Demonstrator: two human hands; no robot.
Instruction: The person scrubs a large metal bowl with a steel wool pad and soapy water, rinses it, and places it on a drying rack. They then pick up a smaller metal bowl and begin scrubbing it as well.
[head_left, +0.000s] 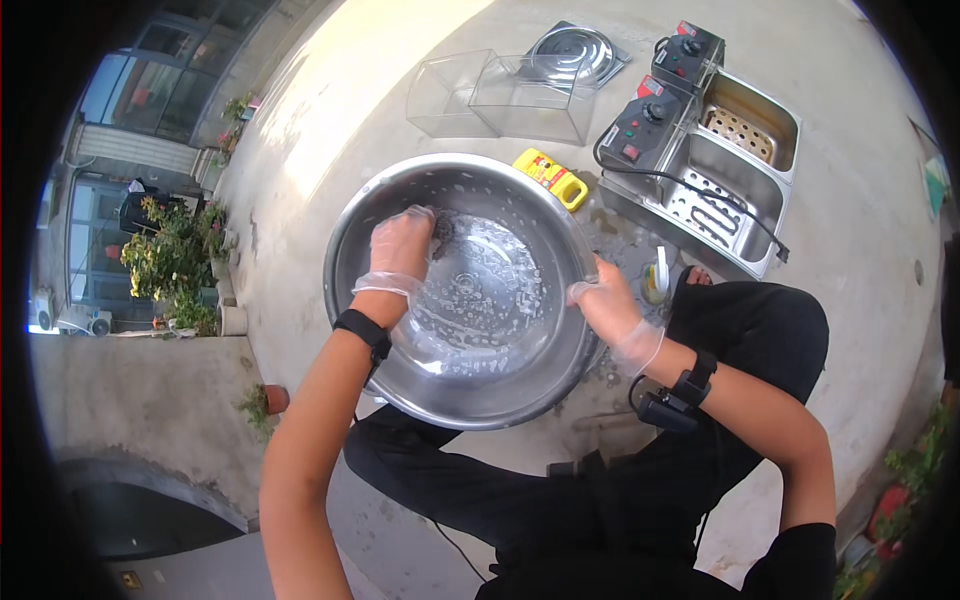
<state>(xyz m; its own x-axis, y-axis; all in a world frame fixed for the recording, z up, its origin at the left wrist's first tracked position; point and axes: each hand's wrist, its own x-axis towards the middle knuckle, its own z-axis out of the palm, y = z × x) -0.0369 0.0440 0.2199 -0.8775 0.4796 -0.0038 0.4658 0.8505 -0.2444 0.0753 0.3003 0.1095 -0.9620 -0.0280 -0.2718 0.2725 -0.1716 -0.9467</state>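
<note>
A large round stainless-steel basin (487, 394) is tilted towards me above my legs. Suds and water drops spot its floor and inner wall. Inside it, near the far left wall, my left hand (399, 244) is closed on a grey scrubber, apparently steel wool (444, 228), mostly hidden by the fingers. My right hand (611, 300) grips the basin's right rim, thumb inside and the fingers hidden behind the wall. Both hands wear clear plastic gloves.
Beyond the basin lies a yellow jug (551, 178). Clear plastic boxes (450, 94) and a steel lid (574, 56) sit farther back. To the right are a twin-tank electric fryer (772, 214) with a loose power cord (697, 196) and a spray bottle (656, 279) near my foot.
</note>
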